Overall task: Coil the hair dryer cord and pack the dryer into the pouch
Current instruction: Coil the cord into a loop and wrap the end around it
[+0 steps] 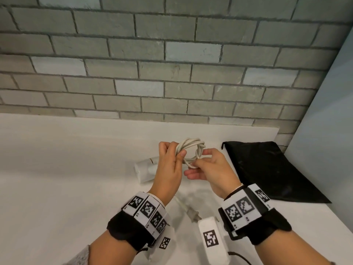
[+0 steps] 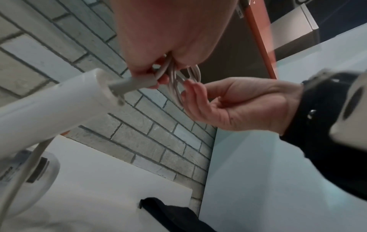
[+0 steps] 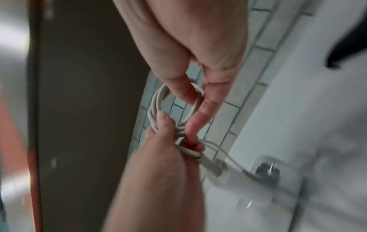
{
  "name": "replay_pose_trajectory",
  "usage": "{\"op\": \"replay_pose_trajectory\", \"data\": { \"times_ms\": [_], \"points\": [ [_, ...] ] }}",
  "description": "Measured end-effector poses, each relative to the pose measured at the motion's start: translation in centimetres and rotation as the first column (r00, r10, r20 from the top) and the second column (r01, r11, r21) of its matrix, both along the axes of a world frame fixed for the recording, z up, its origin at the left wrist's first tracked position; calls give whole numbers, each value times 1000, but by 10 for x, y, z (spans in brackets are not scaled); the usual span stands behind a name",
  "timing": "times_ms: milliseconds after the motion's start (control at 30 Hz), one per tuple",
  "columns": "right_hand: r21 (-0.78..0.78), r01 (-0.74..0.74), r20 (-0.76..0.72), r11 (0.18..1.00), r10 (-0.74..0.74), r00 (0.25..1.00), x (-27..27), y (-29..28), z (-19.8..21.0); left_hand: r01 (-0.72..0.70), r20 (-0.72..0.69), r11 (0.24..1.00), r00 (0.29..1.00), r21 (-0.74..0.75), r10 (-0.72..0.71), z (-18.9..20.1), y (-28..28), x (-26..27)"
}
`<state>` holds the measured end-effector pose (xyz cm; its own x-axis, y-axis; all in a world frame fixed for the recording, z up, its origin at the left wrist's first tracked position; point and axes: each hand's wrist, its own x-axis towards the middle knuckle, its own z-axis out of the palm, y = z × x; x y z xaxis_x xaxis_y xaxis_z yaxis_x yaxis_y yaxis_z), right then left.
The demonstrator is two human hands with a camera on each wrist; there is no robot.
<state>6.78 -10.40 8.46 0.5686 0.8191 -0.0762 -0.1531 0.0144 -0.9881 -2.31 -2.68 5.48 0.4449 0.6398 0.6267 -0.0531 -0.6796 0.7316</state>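
Both hands hold the cord (image 1: pixel 191 152) above the white counter (image 1: pixel 57 169), just in front of the dryer (image 1: pixel 145 170). The cord is wound into a small ring of several loops. The left hand (image 1: pixel 169 167) is closed round the ring's left side, thumb pressed on the strands, fingers curled behind them. The right hand (image 1: pixel 212 173) pinches the ring's lower right part between thumb and forefinger; its other fingers lie loosely extended below. In the right wrist view the ring (image 3: pixel 174 109) hangs between the two hands, with the right forefinger through it and the left thumb pressing the strands together.

The dryer lies on the counter, a white cylinder partly hidden behind the left hand. In the left wrist view its handle (image 2: pixel 49 106) rises toward the hands, and the grey strain relief (image 2: pixel 133 84) at its end reaches into the left fingers (image 2: pixel 143 69). A loose length of cord runs from the dryer toward the person and ends in the plug (image 1: pixel 193 214), which lies on the counter between the wrists.

The pouch (image 1: pixel 267 169), black and flat, lies on the counter to the right of the dryer, apart from it, its mouth toward the brick wall (image 1: pixel 172 64) behind.
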Motion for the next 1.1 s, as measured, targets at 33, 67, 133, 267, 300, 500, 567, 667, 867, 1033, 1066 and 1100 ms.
{"op": "replay_pose_trajectory", "data": {
  "times_ms": [33, 67, 133, 267, 300, 500, 567, 667, 867, 1033, 1066, 1100],
  "points": [
    [68, -28, -98, 997, 34, 995, 0, -1, 1, -4, 6, 1000, 1000, -12, 4, 0, 1, 0],
    [140, -43, -199, 989, 71, 977, 1, -2, 2, -6, 12, 1000, 1000, -30, 7, 1, 3, 0],
    [266, -46, -334, 963, 137, 932, 0, -2, 1, -9, 29, 996, 1000, -89, 11, 3, 6, 0],
    [299, -34, -442, 954, 170, 881, 4, -2, -1, 5, 29, 994, 1000, -112, -2, 6, 8, -1],
    [266, -60, -418, 962, 171, 892, 5, -3, -1, 10, 17, 994, 1000, -107, -8, 5, 8, -1],
    [8, -299, 0, 954, 299, 954, 16, -16, -13, 4, 19, 954, 1000, -299, 1, 4, 19, -2],
    [57, -315, -29, 947, 317, 948, 17, -22, -15, 13, 45, 945, 999, -328, 2, 6, 24, -3],
    [302, -213, -264, 929, 297, 918, 16, -23, -22, 14, 55, 935, 998, -355, 6, 9, 28, -1],
    [236, -168, -123, 957, 201, 972, 22, -28, -27, 18, 35, 912, 999, -409, -4, 13, 28, 2],
    [193, -261, -72, 946, 279, 958, 40, -40, -36, -41, 32, 891, 998, -453, 61, 21, 41, -1],
    [229, -294, -107, 928, 324, 940, 42, -41, -38, -46, 25, 877, 998, -477, 66, 21, 43, -1],
    [246, -338, -119, 908, 375, 920, 42, -43, -39, -49, 19, 867, 998, -497, 67, 23, 45, -1]
  ]
}}
